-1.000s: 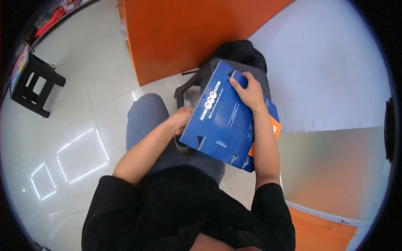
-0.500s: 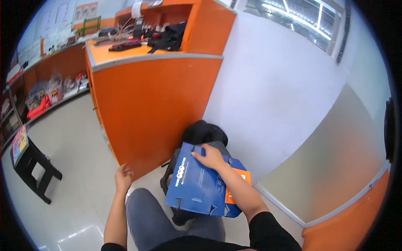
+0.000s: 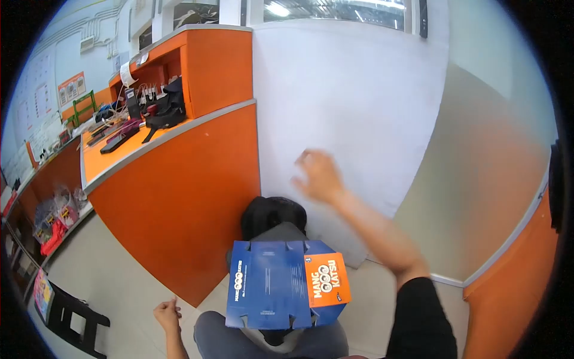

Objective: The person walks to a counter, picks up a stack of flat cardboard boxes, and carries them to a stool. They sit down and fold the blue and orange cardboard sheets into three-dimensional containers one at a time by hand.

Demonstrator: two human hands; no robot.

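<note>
A flattened blue cardboard box [image 3: 278,287] with notched flaps and an orange panel reading "MANG KATSU" lies in front of my knees. It rests on a dark support that is mostly hidden. My right hand [image 3: 321,176] is raised above and beyond the box, clear of it, empty and blurred, with its fingers loosely bent and apart. Down at the left, beside my leg, my left hand [image 3: 168,314] hangs with loosely curled fingers and nothing visible in it. Neither hand touches the box.
Ahead on the left stands an orange counter [image 3: 179,203] with cables and black items on top. A black rounded object [image 3: 272,216] sits behind the box. A black stool [image 3: 72,320] is at lower left. White wall [image 3: 347,90] and frosted panel [image 3: 478,179] enclose the right.
My right hand has let go of the cardboard box and lifted up and away. The box now lies straighter, its orange panel uncovered. My view has turned right; my left hand appears lower.
</note>
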